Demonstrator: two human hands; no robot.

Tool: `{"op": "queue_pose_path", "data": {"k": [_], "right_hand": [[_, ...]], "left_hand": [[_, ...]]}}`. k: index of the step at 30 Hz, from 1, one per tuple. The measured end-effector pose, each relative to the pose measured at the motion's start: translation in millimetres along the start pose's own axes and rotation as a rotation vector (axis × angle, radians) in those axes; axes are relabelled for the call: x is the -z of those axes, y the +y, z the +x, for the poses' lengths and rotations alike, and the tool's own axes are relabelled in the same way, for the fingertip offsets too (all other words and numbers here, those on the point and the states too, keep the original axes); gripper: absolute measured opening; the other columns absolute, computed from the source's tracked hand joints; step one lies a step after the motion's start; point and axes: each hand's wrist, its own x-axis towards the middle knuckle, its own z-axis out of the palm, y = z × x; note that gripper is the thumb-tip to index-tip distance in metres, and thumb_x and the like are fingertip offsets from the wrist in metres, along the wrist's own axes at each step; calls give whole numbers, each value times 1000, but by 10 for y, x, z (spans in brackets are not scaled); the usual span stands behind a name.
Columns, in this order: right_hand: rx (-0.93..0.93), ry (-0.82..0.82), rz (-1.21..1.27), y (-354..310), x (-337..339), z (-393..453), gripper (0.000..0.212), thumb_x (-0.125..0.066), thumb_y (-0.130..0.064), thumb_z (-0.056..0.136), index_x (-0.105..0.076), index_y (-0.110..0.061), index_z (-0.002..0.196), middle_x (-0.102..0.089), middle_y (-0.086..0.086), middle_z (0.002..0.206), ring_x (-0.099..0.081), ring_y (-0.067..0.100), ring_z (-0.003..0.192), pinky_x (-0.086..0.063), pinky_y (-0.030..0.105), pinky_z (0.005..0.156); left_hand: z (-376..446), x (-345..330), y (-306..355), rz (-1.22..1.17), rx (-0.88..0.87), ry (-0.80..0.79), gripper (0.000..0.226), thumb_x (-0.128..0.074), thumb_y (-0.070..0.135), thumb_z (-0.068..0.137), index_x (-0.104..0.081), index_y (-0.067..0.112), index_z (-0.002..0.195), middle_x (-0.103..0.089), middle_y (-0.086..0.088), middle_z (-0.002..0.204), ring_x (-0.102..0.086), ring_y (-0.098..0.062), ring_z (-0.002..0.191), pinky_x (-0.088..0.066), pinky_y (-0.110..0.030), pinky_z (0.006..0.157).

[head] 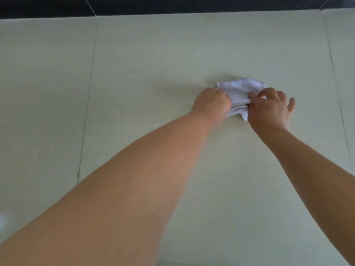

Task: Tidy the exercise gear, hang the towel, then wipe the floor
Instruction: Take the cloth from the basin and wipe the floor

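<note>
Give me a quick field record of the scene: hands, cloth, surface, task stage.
left hand: fingers curled, gripping the cloth's left side
right hand: thumb and fingers pinching the cloth's right side
cloth: white, crumpled, lying on the floor between both hands
floor: pale tiles with thin dark joints
far edge: dark band along the top
task stage: floor wiping, cloth down on the tiles

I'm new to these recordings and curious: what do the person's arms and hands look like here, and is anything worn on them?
Both arms are bare as far up as the picture shows: no sleeves, gloves, watch or bracelet. The left hand and right hand show no rings that I can make out, though the picture is slightly blurred. No cables or markings show.
</note>
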Motion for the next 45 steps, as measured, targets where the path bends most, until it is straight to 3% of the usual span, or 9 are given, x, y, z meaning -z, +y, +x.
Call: {"op": "queue_pose_path", "data": {"k": [4,9,13,19,26,32,37,42,45], "right_hand": [[128,-90,58,-598,-58,364,35,-48,-12,88,-56,-21,121,-38,1,141,-21,23,139,-3,52,115],[360,-217,81,-1719,-260,181,38,-41,-19,95,-50,-31,129,-28,-5,147,-8,22,145,5,58,113],[523,-238,75,-1979,-431,-365,29,-47,-19,91,-59,-21,118,-38,-1,138,-21,24,139,6,58,113],[706,52,78,-1101,-600,-1169,12,-69,-26,66,-72,-17,74,-63,1,77,-53,25,97,-33,68,93],[449,139,59,-138,-448,-1600,22,-51,-28,71,-70,-17,67,-62,-1,67,-40,21,82,-24,33,72],[114,107,12,831,-217,-1740,30,-51,-33,74,-75,-15,77,-68,4,74,-41,21,82,-30,33,69],[-223,62,149,782,-18,-1175,28,-54,-25,86,-70,-16,107,-60,10,116,-41,28,115,-30,43,94],[-132,-1,150,145,0,-387,34,-47,-18,88,-60,-22,119,-43,3,137,-31,26,130,-24,38,100],[73,-77,131,-392,-53,-212,36,-47,-15,86,-58,-22,120,-39,2,139,-28,25,133,-22,39,104]], "left_hand": [[-181,25,-518,46,247,151,37,-31,8,58,-64,8,41,-60,-3,41,-62,-17,38,-42,-15,35],[-1094,-8,-1300,-19,591,-66,30,-48,-10,83,-59,-8,112,-57,-27,118,-57,-42,109,-48,-45,85],[-1907,-256,-1357,32,497,-86,33,-69,-16,61,-66,-16,94,-68,-31,99,-69,-45,89,-57,-49,66],[-2268,-376,-711,-29,187,-24,33,-40,4,72,-70,-8,77,-73,-22,92,-72,-36,91,-59,-40,71],[-1601,-311,-20,-47,-201,-44,36,-38,6,68,-73,0,64,-76,-17,83,-75,-28,80,-60,-34,67],[-812,-316,851,-15,-376,-78,40,-36,10,64,-74,4,54,-76,-11,70,-75,-22,69,-58,-26,62],[-166,-163,922,35,-292,-44,42,-35,6,70,-76,-2,70,-75,-17,79,-73,-27,89,-58,-30,74],[-114,-10,341,184,-53,40,54,-17,5,85,-58,-15,113,-61,-32,114,-55,-42,117,-46,-43,95],[-507,-52,-38,193,133,-50,35,-43,-3,88,-52,-12,121,-53,-29,126,-47,-39,124,-39,-41,101]]}}
